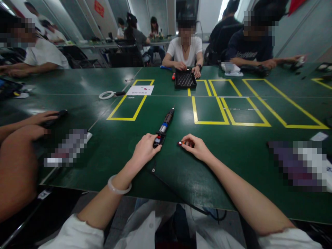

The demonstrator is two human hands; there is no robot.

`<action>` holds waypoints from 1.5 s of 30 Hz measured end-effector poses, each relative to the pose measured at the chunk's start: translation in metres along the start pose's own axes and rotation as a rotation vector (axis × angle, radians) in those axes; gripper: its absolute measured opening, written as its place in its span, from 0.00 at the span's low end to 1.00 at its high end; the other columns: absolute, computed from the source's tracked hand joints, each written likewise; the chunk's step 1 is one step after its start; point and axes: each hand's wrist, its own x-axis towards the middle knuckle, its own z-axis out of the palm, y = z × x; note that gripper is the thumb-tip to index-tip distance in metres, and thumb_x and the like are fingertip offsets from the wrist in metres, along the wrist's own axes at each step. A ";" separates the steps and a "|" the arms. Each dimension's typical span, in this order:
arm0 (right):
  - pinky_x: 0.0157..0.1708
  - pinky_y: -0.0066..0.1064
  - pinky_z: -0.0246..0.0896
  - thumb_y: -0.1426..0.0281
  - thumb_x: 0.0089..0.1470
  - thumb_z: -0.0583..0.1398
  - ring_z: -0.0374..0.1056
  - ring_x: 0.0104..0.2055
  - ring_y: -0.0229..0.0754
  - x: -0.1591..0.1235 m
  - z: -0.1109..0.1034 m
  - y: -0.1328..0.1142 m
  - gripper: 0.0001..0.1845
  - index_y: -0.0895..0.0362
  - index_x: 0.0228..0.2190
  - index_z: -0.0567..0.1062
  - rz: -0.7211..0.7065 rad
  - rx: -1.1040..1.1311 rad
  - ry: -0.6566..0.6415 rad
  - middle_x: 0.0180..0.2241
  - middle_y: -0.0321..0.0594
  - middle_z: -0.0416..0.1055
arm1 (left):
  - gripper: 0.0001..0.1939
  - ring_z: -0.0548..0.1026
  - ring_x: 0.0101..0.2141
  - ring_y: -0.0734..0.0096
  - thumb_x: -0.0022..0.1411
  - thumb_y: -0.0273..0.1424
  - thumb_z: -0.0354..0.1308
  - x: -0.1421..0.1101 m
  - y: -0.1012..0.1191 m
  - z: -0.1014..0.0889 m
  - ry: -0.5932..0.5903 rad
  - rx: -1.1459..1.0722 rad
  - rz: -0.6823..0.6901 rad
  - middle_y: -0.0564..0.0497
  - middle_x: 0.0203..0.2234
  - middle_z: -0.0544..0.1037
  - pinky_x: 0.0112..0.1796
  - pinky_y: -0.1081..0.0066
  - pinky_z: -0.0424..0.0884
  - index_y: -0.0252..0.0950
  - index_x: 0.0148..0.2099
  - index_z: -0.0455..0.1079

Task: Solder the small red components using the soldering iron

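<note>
What looks like a corded electric screwdriver lies on the green table, its tip pointing away from me. Part of its casing seems to be off, as a silver and blue section and a red part show along the body. My left hand is closed around its rear end, thumb on the near side. To the right, apart from the tool, my right hand pinches a small red and orange part; the fingers hide most of it. A black cable with a small ring terminal runs from below the tool over the table edge.
Yellow tape rectangles mark the table. Beyond lie a white paper, a white ring-shaped coil and a black tray of small parts at a co-worker's hands. A neighbour's arm reaches in from the left.
</note>
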 end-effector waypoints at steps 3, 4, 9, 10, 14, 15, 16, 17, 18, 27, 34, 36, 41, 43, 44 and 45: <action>0.26 0.25 0.56 0.68 0.55 0.60 0.60 0.26 0.34 0.000 0.000 0.000 0.05 0.56 0.35 0.72 -0.037 -0.035 0.023 0.27 0.34 0.66 | 0.21 0.72 0.46 0.58 0.61 0.38 0.56 0.005 0.029 0.006 -0.032 -0.031 0.070 0.42 0.44 0.73 0.47 0.63 0.70 0.35 0.54 0.69; 0.26 0.26 0.56 0.69 0.55 0.60 0.60 0.26 0.34 0.000 0.000 -0.001 0.05 0.56 0.35 0.72 -0.049 -0.052 0.035 0.27 0.34 0.66 | 0.21 0.71 0.46 0.59 0.61 0.38 0.56 0.006 0.038 0.008 -0.041 -0.038 0.092 0.43 0.44 0.73 0.47 0.63 0.70 0.35 0.54 0.69; 0.29 0.26 0.56 0.73 0.54 0.59 0.60 0.27 0.34 -0.001 -0.004 -0.002 0.01 0.56 0.31 0.69 -0.138 -0.216 0.065 0.29 0.34 0.63 | 0.21 0.71 0.47 0.59 0.61 0.37 0.57 0.008 0.065 0.014 -0.063 -0.058 0.163 0.44 0.45 0.72 0.47 0.63 0.70 0.36 0.55 0.67; 0.29 0.26 0.56 0.73 0.54 0.59 0.60 0.27 0.35 -0.001 -0.005 -0.002 0.01 0.56 0.31 0.69 -0.147 -0.253 0.051 0.29 0.34 0.63 | 0.21 0.70 0.47 0.58 0.61 0.37 0.57 0.009 0.066 0.015 -0.063 -0.065 0.167 0.43 0.46 0.72 0.47 0.63 0.70 0.36 0.55 0.67; 0.32 0.28 0.57 0.71 0.57 0.59 0.62 0.30 0.37 -0.002 -0.009 -0.001 0.00 0.55 0.33 0.71 -0.135 -0.343 -0.013 0.32 0.36 0.64 | 0.21 0.70 0.48 0.55 0.60 0.36 0.57 0.009 0.067 0.016 -0.065 -0.134 0.164 0.41 0.46 0.71 0.48 0.59 0.70 0.34 0.54 0.66; 0.33 0.28 0.58 0.70 0.58 0.59 0.63 0.31 0.37 -0.002 -0.010 -0.002 0.01 0.54 0.34 0.71 -0.128 -0.355 -0.018 0.33 0.37 0.64 | 0.21 0.70 0.48 0.55 0.60 0.36 0.58 0.009 0.066 0.017 -0.059 -0.163 0.161 0.41 0.46 0.71 0.48 0.58 0.70 0.35 0.54 0.66; 0.34 0.28 0.58 0.70 0.58 0.59 0.63 0.32 0.38 -0.003 -0.010 -0.002 0.02 0.54 0.35 0.72 -0.123 -0.366 -0.016 0.34 0.37 0.65 | 0.20 0.70 0.48 0.55 0.59 0.35 0.58 0.009 0.066 0.017 -0.051 -0.194 0.159 0.42 0.46 0.71 0.48 0.58 0.70 0.36 0.54 0.66; 0.35 0.29 0.59 0.69 0.59 0.58 0.63 0.33 0.38 -0.003 -0.011 -0.003 0.02 0.54 0.35 0.72 -0.121 -0.377 -0.010 0.36 0.38 0.65 | 0.21 0.70 0.48 0.55 0.59 0.35 0.58 0.009 0.065 0.018 -0.041 -0.222 0.156 0.42 0.46 0.71 0.49 0.58 0.69 0.36 0.54 0.65; 0.35 0.29 0.59 0.69 0.59 0.59 0.64 0.34 0.38 -0.003 -0.011 -0.003 0.03 0.54 0.36 0.73 -0.121 -0.385 -0.003 0.37 0.39 0.66 | 0.21 0.70 0.48 0.56 0.59 0.35 0.59 0.009 0.064 0.019 -0.032 -0.249 0.155 0.43 0.46 0.71 0.49 0.58 0.69 0.37 0.54 0.65; 0.32 0.28 0.57 0.71 0.59 0.59 0.63 0.30 0.37 -0.002 -0.004 -0.002 0.02 0.56 0.33 0.72 -0.162 -0.360 0.023 0.31 0.37 0.65 | 0.37 0.65 0.58 0.57 0.56 0.34 0.60 0.024 0.050 0.033 -0.132 -0.451 0.177 0.40 0.56 0.65 0.58 0.60 0.62 0.34 0.66 0.54; 0.32 0.29 0.57 0.71 0.61 0.55 0.63 0.30 0.38 -0.003 -0.004 -0.009 0.08 0.56 0.31 0.72 -0.170 -0.369 0.051 0.29 0.38 0.66 | 0.38 0.66 0.57 0.51 0.59 0.40 0.57 0.027 0.067 0.028 -0.127 -0.251 0.169 0.40 0.61 0.61 0.52 0.58 0.68 0.37 0.67 0.51; 0.33 0.30 0.58 0.70 0.61 0.54 0.63 0.30 0.39 -0.004 -0.004 -0.010 0.08 0.56 0.31 0.72 -0.175 -0.349 0.045 0.30 0.39 0.67 | 0.36 0.67 0.54 0.51 0.61 0.42 0.54 0.026 0.076 0.028 -0.100 -0.157 0.140 0.40 0.60 0.62 0.47 0.58 0.70 0.38 0.68 0.50; 0.33 0.29 0.58 0.68 0.62 0.54 0.64 0.30 0.38 -0.003 -0.005 -0.009 0.06 0.55 0.38 0.71 -0.115 -0.267 0.058 0.31 0.38 0.69 | 0.32 0.70 0.50 0.55 0.66 0.41 0.49 0.024 0.084 0.032 -0.039 -0.030 0.121 0.39 0.56 0.65 0.43 0.62 0.70 0.36 0.67 0.50; 0.32 0.29 0.59 0.67 0.61 0.54 0.64 0.29 0.38 -0.003 -0.005 -0.008 0.08 0.54 0.42 0.70 -0.081 -0.239 0.070 0.31 0.36 0.68 | 0.31 0.69 0.49 0.57 0.66 0.42 0.48 0.024 0.082 0.034 -0.013 -0.016 0.126 0.40 0.56 0.65 0.43 0.63 0.70 0.37 0.68 0.49; 0.32 0.29 0.59 0.68 0.61 0.54 0.64 0.29 0.37 -0.003 -0.006 -0.007 0.09 0.54 0.43 0.69 -0.070 -0.228 0.069 0.30 0.36 0.68 | 0.31 0.69 0.49 0.57 0.67 0.42 0.48 0.025 0.080 0.035 -0.004 -0.010 0.135 0.40 0.56 0.65 0.43 0.64 0.70 0.38 0.68 0.49; 0.32 0.28 0.59 0.68 0.61 0.54 0.64 0.28 0.37 -0.003 -0.006 -0.007 0.10 0.55 0.44 0.69 -0.063 -0.220 0.064 0.30 0.35 0.68 | 0.31 0.69 0.49 0.57 0.67 0.42 0.47 0.025 0.078 0.035 -0.001 -0.001 0.144 0.40 0.57 0.64 0.43 0.64 0.70 0.38 0.68 0.49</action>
